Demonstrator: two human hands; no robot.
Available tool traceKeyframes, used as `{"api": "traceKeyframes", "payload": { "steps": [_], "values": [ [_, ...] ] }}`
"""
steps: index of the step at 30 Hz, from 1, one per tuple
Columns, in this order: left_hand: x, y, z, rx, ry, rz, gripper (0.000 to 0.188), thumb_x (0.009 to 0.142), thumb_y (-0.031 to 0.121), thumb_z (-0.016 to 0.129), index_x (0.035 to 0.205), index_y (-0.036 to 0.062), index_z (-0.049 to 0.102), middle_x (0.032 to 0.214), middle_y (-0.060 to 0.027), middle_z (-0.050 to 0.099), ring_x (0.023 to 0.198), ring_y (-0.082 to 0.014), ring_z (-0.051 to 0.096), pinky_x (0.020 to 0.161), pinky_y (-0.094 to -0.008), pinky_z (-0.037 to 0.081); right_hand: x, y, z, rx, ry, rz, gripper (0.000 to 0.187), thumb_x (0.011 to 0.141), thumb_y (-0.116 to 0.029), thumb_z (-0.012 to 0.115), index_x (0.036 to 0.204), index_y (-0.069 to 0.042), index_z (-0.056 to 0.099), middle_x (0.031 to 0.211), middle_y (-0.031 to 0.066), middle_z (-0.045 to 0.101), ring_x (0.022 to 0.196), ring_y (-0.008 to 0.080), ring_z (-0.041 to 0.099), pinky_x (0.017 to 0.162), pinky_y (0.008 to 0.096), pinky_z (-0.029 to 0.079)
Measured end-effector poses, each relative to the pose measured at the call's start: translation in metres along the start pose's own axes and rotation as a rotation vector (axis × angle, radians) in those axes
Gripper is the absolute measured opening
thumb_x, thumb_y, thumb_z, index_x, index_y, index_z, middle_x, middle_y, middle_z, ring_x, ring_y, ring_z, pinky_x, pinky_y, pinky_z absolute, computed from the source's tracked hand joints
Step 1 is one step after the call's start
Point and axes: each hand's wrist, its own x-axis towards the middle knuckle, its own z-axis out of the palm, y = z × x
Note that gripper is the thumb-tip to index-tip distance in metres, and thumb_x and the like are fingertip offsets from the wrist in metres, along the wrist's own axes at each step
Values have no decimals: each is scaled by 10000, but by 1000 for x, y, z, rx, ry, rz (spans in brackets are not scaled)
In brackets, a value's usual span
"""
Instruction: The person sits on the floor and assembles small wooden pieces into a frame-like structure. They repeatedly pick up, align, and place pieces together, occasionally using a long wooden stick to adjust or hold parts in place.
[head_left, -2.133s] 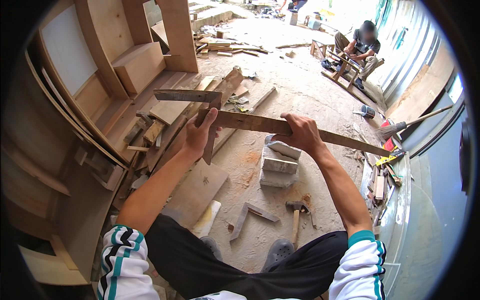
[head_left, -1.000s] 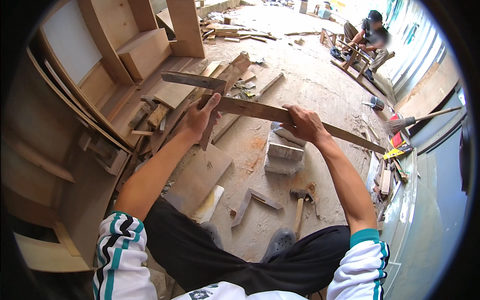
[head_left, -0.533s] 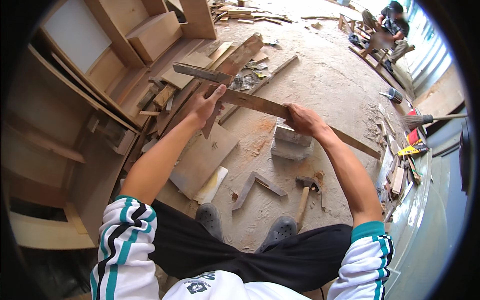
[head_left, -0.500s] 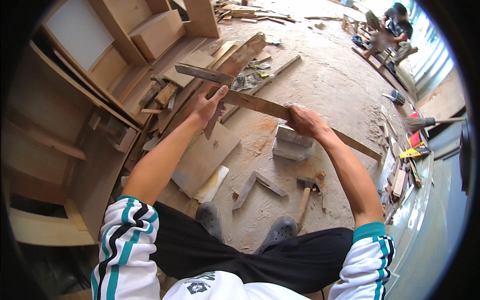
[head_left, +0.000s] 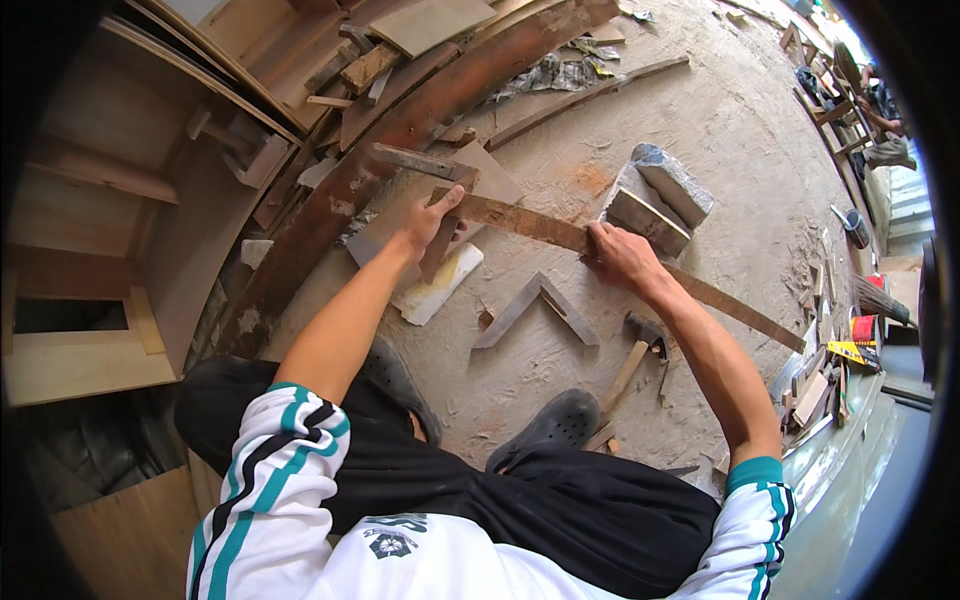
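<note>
Left hand (head_left: 430, 226) pinches wooden strip (head_left: 525, 222) at angled end. Right hand (head_left: 626, 258) fingers curled round its middle, above floor (head_left: 745, 165).

Wooden strip (head_left: 525, 222) in bare fingers (head_left: 603, 245)

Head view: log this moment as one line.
left hand: grips jointed wooden piece | right hand: grips same piece farther right | floor: L-shaped piece, hammer

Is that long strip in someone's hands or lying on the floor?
Held: the left hand grips the strip near one end, the right hand farther along.
</note>
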Motion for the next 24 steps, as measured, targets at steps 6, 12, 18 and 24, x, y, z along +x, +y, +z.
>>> {"api": "traceKeyframes", "payload": {
  "steps": [6,12,18,24],
  "values": [
    [5,-53,12,-48,-6,-80,511,896,535,734,1032,57,617,854,-48,650,706,-149,644,600,-296,529,-15,3,52,24,-97,49,388,908,-319,689,1131,-56,509,1007,193,648,965,380,665,795,491,543],
    [9,-106,12,-250,-131,-201,586,1027,602,446,1167,63,628,934,-47,650,819,-156,644,677,-346,535,-29,14,83,33,-103,47,431,898,-290,700,1228,-85,513,1014,156,627,969,363,648,808,475,514],
    [7,-133,11,-433,-73,-233,444,1094,400,340,1191,67,616,972,-68,673,833,-171,643,705,-350,530,-36,16,91,16,-136,100,495,889,-233,692,1321,-94,495,1064,153,626,1020,357,635,847,466,507],
    [14,-137,-2,-365,-70,-165,370,1080,291,366,1128,53,646,962,-63,675,832,-176,619,747,-359,513,-39,20,94,20,-99,78,494,887,-188,678,1337,-102,492,1071,153,620,1035,360,624,854,469,506]
  ]
}}
